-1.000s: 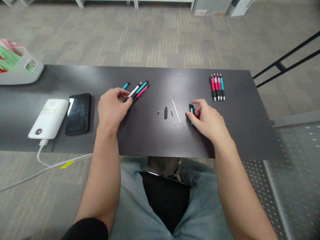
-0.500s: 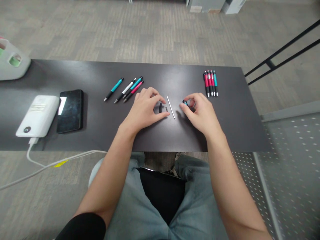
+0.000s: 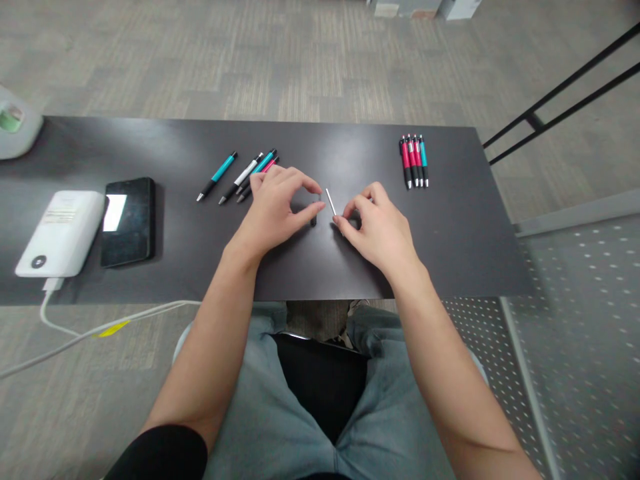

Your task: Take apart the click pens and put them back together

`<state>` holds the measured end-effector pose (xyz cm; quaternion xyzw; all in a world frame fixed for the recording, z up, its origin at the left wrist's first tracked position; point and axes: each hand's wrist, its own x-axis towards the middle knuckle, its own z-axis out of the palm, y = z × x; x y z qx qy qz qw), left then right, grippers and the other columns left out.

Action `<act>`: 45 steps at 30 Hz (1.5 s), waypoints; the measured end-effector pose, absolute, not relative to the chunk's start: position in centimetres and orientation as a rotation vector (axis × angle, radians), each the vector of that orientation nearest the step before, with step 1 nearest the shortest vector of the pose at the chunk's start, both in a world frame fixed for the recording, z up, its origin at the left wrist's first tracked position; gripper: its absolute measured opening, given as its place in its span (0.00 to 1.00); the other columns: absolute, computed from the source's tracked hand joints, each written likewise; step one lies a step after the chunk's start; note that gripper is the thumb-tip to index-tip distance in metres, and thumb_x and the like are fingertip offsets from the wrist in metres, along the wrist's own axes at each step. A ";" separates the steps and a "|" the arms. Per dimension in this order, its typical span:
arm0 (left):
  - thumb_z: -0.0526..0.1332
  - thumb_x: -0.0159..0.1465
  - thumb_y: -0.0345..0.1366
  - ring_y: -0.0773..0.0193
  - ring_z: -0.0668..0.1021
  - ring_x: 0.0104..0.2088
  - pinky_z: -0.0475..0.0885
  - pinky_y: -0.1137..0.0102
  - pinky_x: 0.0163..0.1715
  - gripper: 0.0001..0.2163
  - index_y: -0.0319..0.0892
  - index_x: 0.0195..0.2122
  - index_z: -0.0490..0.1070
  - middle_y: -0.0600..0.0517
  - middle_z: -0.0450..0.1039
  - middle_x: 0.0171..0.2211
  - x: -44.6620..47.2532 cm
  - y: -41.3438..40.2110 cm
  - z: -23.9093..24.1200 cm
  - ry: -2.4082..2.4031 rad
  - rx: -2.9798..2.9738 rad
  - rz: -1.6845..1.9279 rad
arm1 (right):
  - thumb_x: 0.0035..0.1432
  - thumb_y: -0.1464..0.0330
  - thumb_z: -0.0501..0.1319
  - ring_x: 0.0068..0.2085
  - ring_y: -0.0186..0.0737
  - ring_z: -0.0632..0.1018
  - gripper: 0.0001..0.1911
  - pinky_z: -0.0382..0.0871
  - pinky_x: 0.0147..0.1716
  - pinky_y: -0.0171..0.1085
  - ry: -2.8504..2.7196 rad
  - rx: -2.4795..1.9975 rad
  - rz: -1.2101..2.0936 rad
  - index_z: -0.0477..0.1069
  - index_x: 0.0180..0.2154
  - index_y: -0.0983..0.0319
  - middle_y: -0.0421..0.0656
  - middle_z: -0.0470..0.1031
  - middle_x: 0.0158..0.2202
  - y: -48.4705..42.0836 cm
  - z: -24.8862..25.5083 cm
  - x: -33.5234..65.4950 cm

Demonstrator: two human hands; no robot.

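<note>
My right hand (image 3: 377,223) has its thumb and forefinger closed at the near part of a thin silver pen refill (image 3: 330,201); the far end sticks out. The refill's near tip is behind the fingers, and the blue pen part is not visible. My left hand (image 3: 280,207) is arched just left of the refill. Between its thumb and index fingertips is a tiny grey piece, which looks like a spring (image 3: 320,197). A short black pen part (image 3: 313,219) shows just below the left thumb, partly covered.
Several pens (image 3: 245,177) lie beyond my left hand. A row of red and blue pens (image 3: 414,162) is at the right rear. A black phone (image 3: 129,227) and a white power bank (image 3: 63,230) with a cable (image 3: 145,312) are at the left on the dark desk (image 3: 465,247).
My right hand has moved left onto the refill, and the blue part it held is out of sight. My left fingertips have drawn closer together, at the tiny spring. The view has shifted slightly.
</note>
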<state>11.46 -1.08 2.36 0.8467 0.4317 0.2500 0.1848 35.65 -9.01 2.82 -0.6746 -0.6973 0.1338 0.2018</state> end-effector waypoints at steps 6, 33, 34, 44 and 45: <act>0.75 0.80 0.43 0.39 0.82 0.66 0.67 0.41 0.76 0.08 0.55 0.57 0.88 0.48 0.88 0.60 9.9 -0.5 3.0 1.240 2.358 0.770 | 0.79 0.61 0.71 0.52 0.59 0.85 0.12 0.73 0.45 0.48 -1.871 -2.056 0.347 0.82 0.58 0.56 0.52 0.87 0.57 -8.7 4.1 37.9; 0.73 0.82 0.34 0.39 0.75 0.60 0.64 0.38 0.67 0.09 0.54 0.47 0.94 0.44 0.88 0.57 16.3 -2.7 1.9 0.915 2.515 0.440 | 0.66 0.36 0.85 0.34 0.43 0.85 0.33 0.78 0.30 0.42 -1.181 -1.353 0.964 0.82 0.59 0.46 0.41 0.89 0.46 -7.1 -0.2 43.5; 0.73 0.82 0.34 0.39 0.76 0.60 0.64 0.39 0.67 0.09 0.53 0.47 0.94 0.44 0.88 0.57 16.4 -2.5 1.8 0.909 2.511 0.439 | 0.66 0.35 0.85 0.34 0.43 0.84 0.34 0.78 0.30 0.41 -1.180 -1.352 0.971 0.82 0.59 0.47 0.41 0.88 0.45 -7.2 -0.4 43.7; 0.76 0.81 0.41 0.37 0.77 0.62 0.64 0.36 0.71 0.03 0.53 0.49 0.92 0.44 0.87 0.57 15.2 -1.2 1.4 1.024 2.447 0.467 | 0.66 0.29 0.83 0.34 0.42 0.82 0.37 0.78 0.32 0.41 -1.134 -1.376 0.983 0.81 0.57 0.47 0.38 0.84 0.40 -7.3 -0.8 43.4; 0.76 0.81 0.41 0.37 0.77 0.62 0.64 0.36 0.71 0.04 0.53 0.48 0.91 0.44 0.87 0.56 15.2 -1.1 1.3 1.022 2.447 0.466 | 0.66 0.29 0.82 0.34 0.42 0.82 0.37 0.77 0.32 0.41 -1.143 -1.371 0.985 0.81 0.57 0.47 0.39 0.84 0.40 -7.3 -0.7 43.3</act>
